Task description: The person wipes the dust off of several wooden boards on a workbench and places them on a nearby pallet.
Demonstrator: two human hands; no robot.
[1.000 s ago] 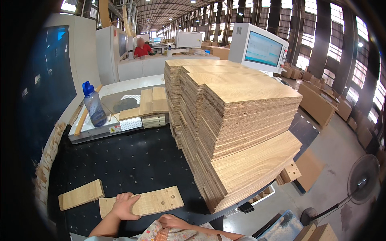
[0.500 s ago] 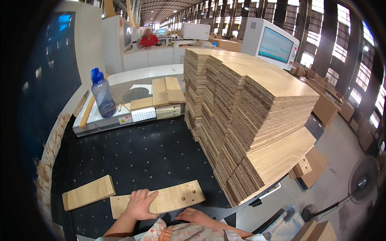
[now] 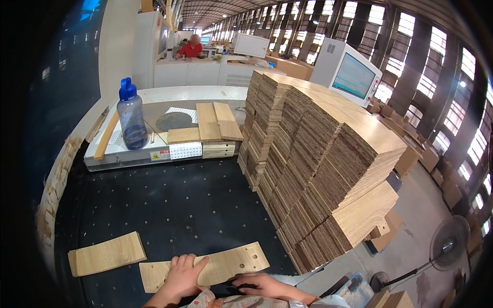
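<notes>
Head view: the left hand (image 3: pixel 184 274) lies across the drilled wood-grain board (image 3: pixel 231 263) on the black worktable (image 3: pixel 169 205), thumb spread wide from the fingers, apparently steadying it. The right hand (image 3: pixel 261 284) rests by the board's near edge; whether it grips cannot be told.

"What's hidden?"
"The left hand (image 3: pixel 183 276) covers part of the drilled wooden board (image 3: pixel 226 265); the lower edge cuts off the left forearm (image 3: pixel 167 296)."
"Anything unreadable?"
"Details on the monitor (image 3: pixel 354 76), too small."
</notes>
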